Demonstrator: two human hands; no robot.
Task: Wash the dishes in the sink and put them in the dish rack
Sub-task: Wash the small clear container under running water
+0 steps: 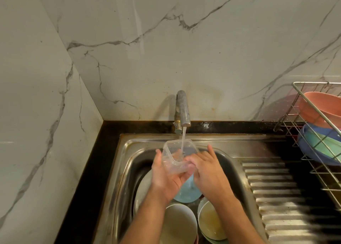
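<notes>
A clear plastic container (176,156) is held over the steel sink (132,147) under the running tap (181,110). My left hand (166,179) cups it from below and grips its left side. My right hand (204,169) is at its right side, with fingers reaching into or against it. Water falls into the container. In the basin below lie a light blue plate (188,194), a white bowl (180,223), a bowl with yellowish residue (210,221) and a pale plate (144,190) at the left.
A wire dish rack (313,133) stands at the right on the counter, holding a pink bowl (317,107) and blue and green dishes (321,144). The ribbed steel drainboard (276,194) lies between sink and rack. Marble walls close in the back and left.
</notes>
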